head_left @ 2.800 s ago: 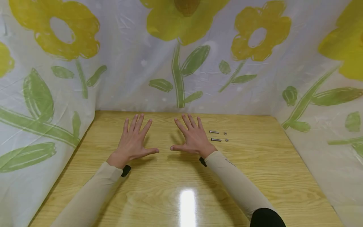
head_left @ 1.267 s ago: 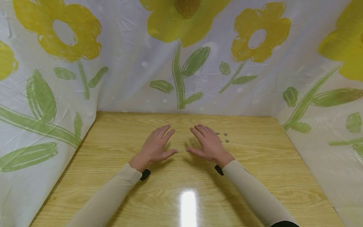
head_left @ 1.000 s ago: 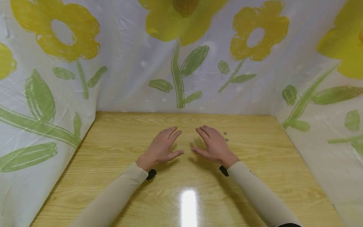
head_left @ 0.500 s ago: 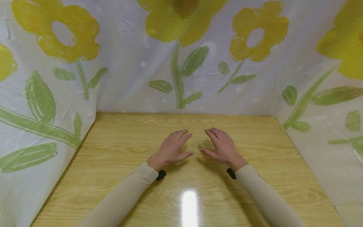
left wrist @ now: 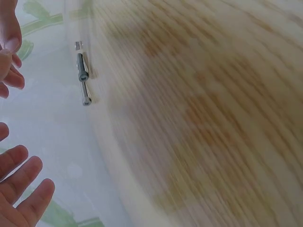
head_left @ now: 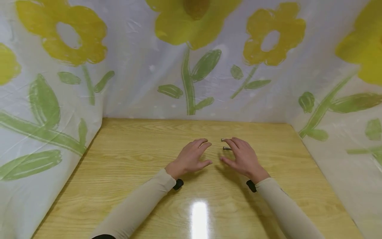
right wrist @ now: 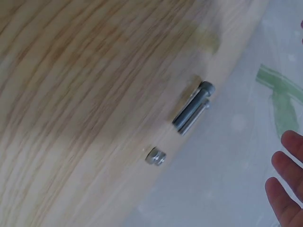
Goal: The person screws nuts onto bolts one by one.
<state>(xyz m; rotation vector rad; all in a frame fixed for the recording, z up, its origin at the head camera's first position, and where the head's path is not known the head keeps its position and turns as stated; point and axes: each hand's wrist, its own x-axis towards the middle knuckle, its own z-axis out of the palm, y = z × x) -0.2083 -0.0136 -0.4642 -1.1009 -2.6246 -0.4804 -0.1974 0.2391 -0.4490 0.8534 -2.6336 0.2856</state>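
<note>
Two metal socket-head bolts lie on the wooden tabletop. In the head view, the nearer bolt (head_left: 227, 148) and the head of the farther bolt (head_left: 222, 140) show past the fingers of my right hand (head_left: 244, 157), which hovers over the rest. My left hand (head_left: 191, 156) hangs above the table to their left, fingers relaxed and slightly bent, holding nothing. The right hand is likewise loose and holds nothing. The small nuts (right wrist: 155, 156), hidden by the right hand in the head view, appear beside the bolts (right wrist: 193, 108) in the right wrist view.
Wood-grain table (head_left: 134, 199) spreads under both hands, with a bright light reflection near its front. A white curtain (head_left: 134, 83) printed with yellow flowers closes off the back and both sides.
Both hands have drifted right, fingers less spread than at first. The bolts, covered half a second ago, now peek out left of the right hand; that hand now hides the nuts.
</note>
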